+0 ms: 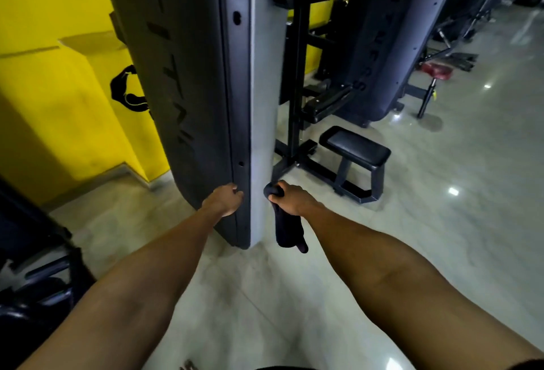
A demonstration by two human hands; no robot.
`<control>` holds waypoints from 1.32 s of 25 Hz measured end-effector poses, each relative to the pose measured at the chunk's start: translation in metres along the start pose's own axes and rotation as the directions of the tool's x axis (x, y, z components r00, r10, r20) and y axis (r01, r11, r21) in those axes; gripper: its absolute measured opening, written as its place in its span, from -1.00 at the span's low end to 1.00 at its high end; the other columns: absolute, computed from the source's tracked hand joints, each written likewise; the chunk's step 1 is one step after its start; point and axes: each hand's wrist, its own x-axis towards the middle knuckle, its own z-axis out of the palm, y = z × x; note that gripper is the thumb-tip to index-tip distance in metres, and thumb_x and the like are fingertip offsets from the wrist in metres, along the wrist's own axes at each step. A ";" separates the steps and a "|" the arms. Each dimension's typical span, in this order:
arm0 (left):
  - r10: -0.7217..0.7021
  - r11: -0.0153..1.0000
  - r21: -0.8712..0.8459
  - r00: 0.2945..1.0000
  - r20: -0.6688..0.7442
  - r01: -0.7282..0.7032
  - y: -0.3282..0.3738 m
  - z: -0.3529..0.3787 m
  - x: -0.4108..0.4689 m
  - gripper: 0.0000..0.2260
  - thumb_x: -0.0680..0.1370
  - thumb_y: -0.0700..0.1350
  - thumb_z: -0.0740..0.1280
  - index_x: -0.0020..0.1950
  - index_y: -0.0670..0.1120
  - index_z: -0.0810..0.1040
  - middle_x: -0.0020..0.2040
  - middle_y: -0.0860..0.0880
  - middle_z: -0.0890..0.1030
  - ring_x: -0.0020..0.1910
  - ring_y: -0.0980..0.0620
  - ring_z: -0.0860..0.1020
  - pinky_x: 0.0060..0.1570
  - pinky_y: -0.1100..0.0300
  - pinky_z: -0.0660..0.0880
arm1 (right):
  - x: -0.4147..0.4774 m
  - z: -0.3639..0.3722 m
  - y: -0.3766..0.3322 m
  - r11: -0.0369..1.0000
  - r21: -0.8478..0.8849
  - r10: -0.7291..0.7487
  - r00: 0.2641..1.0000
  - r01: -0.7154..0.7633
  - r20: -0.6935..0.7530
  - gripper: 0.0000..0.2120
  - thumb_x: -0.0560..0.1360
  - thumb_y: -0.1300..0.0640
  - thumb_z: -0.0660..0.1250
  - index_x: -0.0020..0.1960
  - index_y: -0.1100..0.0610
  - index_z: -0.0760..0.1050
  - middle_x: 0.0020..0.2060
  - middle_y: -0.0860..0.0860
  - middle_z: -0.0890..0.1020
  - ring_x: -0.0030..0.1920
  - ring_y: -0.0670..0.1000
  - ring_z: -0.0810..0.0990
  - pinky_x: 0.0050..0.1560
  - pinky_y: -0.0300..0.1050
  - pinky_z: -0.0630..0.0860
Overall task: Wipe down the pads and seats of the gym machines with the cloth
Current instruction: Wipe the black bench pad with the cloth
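Right hand gripped cloth beside the shroud; left hand touched shroud's edge, grip unclear. Seat pad beyond shroud needed flat-folded cloth, overlapping strokes.

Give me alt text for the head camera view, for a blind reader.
The person's right hand grips a dark cloth beside a tall grey machine column, while the left hand touches the column's dark edge. Behind it a black padded bench stands on the glossy floor, with a red seat farther back and a yellow wall at left.
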 end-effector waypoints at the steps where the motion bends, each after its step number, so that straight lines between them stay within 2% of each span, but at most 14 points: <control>1: 0.013 1.000 0.008 1.000 0.013 -0.013 0.022 0.013 -0.007 -0.53 0.65 0.11 0.17 0.53 -0.04 0.37 0.51 -0.15 0.39 0.46 -0.22 0.37 0.43 -0.07 0.33 | -0.010 -0.008 0.024 1.000 0.006 0.004 1.000 -0.004 -0.012 -0.42 0.62 -0.22 0.20 0.56 -0.04 0.21 0.41 0.17 0.48 0.37 0.25 0.47 0.32 0.09 0.44; 5: 0.102 0.994 0.032 0.994 0.026 -0.103 0.109 0.049 -0.033 -0.53 0.67 0.11 0.16 0.55 -0.03 0.32 0.50 -0.15 0.39 0.42 -0.21 0.40 0.37 -0.04 0.38 | -0.045 -0.041 0.103 0.999 0.054 0.001 0.997 0.003 -0.082 -0.51 0.61 -0.20 0.23 0.48 -0.08 0.29 0.38 0.15 0.50 0.35 0.26 0.49 0.32 0.15 0.46; 10: 0.217 0.972 0.087 0.976 0.009 -0.217 0.187 0.061 -0.044 -0.54 0.66 0.09 0.16 0.53 -0.05 0.32 0.45 -0.19 0.43 0.38 -0.23 0.44 0.28 -0.02 0.42 | -0.070 -0.083 0.154 0.997 0.081 0.013 0.983 0.002 -0.184 -0.52 0.63 -0.19 0.23 0.47 -0.03 0.32 0.37 0.15 0.51 0.34 0.28 0.49 0.28 0.16 0.47; 15: 0.275 0.956 0.098 0.961 0.015 -0.275 0.239 0.074 -0.042 -0.54 0.65 0.08 0.17 0.50 -0.09 0.36 0.46 -0.18 0.43 0.40 -0.21 0.42 0.33 -0.02 0.40 | -0.074 -0.106 0.192 0.995 0.092 0.061 0.972 -0.041 -0.227 -0.53 0.60 -0.23 0.22 0.44 -0.08 0.30 0.34 0.15 0.53 0.30 0.28 0.52 0.26 0.25 0.50; 18: 0.282 0.953 0.108 0.959 0.026 -0.283 0.254 0.087 -0.027 -0.50 0.60 0.17 0.17 0.47 -0.04 0.41 0.46 -0.18 0.44 0.39 -0.20 0.43 0.34 -0.08 0.42 | -0.074 -0.113 0.209 0.992 0.113 0.081 0.970 -0.056 -0.231 -0.52 0.58 -0.25 0.21 0.44 -0.11 0.29 0.33 0.14 0.53 0.30 0.28 0.52 0.27 0.28 0.49; 23: 0.315 0.940 0.110 0.946 0.080 -0.322 0.286 0.110 0.007 -0.54 0.67 0.08 0.18 0.53 -0.08 0.36 0.50 -0.15 0.39 0.46 -0.17 0.37 0.42 -0.04 0.34 | -0.050 -0.126 0.242 0.986 0.135 0.125 0.966 -0.096 -0.227 -0.51 0.57 -0.27 0.22 0.41 -0.09 0.34 0.31 0.12 0.55 0.29 0.25 0.54 0.27 0.25 0.50; 27: 0.339 0.920 0.174 0.935 0.103 -0.352 0.310 0.118 0.057 -0.58 0.70 0.02 0.13 0.51 -0.14 0.36 0.49 -0.16 0.40 0.44 -0.20 0.38 0.38 -0.02 0.35 | -0.005 -0.145 0.257 0.983 0.135 0.151 0.962 -0.122 -0.230 -0.52 0.61 -0.21 0.24 0.46 -0.06 0.33 0.35 0.14 0.53 0.31 0.24 0.52 0.29 0.23 0.49; 33: 0.332 0.929 0.135 0.937 0.110 -0.345 0.347 0.108 0.164 -0.54 0.64 0.11 0.19 0.49 -0.07 0.38 0.46 -0.17 0.43 0.41 -0.23 0.41 0.37 -0.13 0.39 | 0.086 -0.193 0.256 0.975 0.187 0.168 0.951 -0.121 -0.261 -0.53 0.62 -0.19 0.25 0.47 -0.08 0.31 0.37 0.15 0.50 0.29 0.26 0.52 0.25 0.21 0.52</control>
